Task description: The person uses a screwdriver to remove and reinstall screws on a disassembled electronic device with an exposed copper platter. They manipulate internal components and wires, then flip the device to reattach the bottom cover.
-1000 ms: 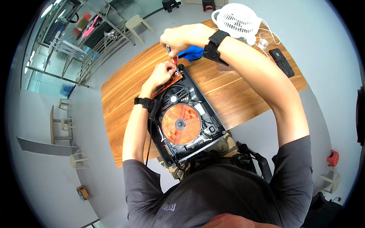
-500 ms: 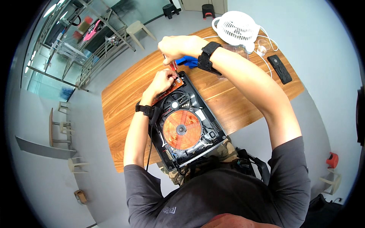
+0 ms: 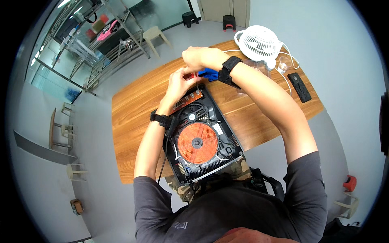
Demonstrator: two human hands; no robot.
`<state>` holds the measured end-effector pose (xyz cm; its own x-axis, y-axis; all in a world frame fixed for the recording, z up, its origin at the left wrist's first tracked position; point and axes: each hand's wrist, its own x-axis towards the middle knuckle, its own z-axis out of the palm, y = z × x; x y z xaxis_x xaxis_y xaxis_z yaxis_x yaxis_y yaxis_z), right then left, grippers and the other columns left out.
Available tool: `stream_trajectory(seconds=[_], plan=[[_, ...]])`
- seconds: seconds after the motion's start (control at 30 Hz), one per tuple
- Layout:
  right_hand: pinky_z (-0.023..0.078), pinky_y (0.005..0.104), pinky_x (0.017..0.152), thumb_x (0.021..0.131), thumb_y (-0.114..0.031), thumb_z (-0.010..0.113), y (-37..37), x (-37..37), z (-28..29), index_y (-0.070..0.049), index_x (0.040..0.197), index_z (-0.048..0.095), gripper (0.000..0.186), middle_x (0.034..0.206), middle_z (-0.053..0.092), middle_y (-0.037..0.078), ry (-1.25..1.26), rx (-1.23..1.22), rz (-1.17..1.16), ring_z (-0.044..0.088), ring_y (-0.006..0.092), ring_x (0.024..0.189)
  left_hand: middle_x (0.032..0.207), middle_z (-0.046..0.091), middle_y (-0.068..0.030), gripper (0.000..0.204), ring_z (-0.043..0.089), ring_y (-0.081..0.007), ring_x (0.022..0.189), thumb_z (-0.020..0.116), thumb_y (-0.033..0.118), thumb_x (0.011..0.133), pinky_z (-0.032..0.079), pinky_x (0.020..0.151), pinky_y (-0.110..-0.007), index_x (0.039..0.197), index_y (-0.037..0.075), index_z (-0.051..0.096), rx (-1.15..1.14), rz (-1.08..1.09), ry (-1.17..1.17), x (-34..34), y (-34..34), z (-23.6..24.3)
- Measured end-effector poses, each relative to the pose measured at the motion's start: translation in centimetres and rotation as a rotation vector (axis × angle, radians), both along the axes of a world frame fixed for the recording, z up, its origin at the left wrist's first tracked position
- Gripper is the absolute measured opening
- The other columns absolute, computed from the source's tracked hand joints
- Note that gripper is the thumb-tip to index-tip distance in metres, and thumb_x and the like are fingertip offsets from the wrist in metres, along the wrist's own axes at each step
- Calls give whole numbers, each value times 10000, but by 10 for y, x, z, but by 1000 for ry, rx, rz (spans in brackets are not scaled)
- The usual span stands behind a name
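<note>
An opened induction cooker (image 3: 224, 128) lies on the table edge and my lap. Its round copper coil (image 3: 207, 139) is exposed, and a brown circuit board (image 3: 187, 101) sits at its far end. Over that board, my right hand (image 3: 197, 59) is closed around the top of a red-handled screwdriver (image 3: 192, 75). My left hand (image 3: 178, 84) pinches the same screwdriver lower down, its fingers partly covering the handle. The thin shaft points down to the board's right end; whether the tip touches a screw I cannot tell.
Blue gloves or cloth (image 3: 209, 74) lie just beyond the cooker. A white fan (image 3: 259, 42) with its cable, a clear plastic cup (image 3: 283, 65) and a black panel-like piece (image 3: 299, 87) stand at the far right of the wooden table (image 3: 133, 121). A black cord hangs by my left forearm.
My left hand has risen from the circuit board to the screwdriver, uncovering more of the board. My right hand still grips the handle. The whole view has shifted slightly.
</note>
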<state>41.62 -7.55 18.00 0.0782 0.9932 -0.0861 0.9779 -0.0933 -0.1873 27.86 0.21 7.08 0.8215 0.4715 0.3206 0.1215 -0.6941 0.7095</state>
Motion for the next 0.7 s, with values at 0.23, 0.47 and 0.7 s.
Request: stream_trajectory(seconds=[0.23, 0.47, 0.7], plan=[[595, 420, 703, 874, -271, 755, 21, 30, -17, -6, 1327, 550, 563, 1080, 741, 189, 55, 46, 147, 756, 319, 827, 793, 678, -72, 305, 623, -143, 711, 847, 223, 809, 536, 712, -325, 936, -34, 742, 18, 30, 7, 8, 12, -4], [582, 413, 615, 896, -152, 717, -6, 4, 20, 46, 1025, 720, 236, 920, 756, 194, 131, -49, 33, 751, 277, 721, 797, 725, -48, 288, 645, -100, 721, 824, 254, 833, 543, 745, -298, 930, -7, 752, 37, 61, 125, -1, 14, 1], [551, 407, 538, 919, -283, 705, -19, -5, 22, 73, 861, 689, 360, 739, 701, 183, 149, -40, 63, 702, 280, 588, 795, 755, -53, 223, 694, -100, 762, 806, 212, 850, 552, 774, -290, 905, 7, 737, -51, 47, 54, 0, 12, 11]])
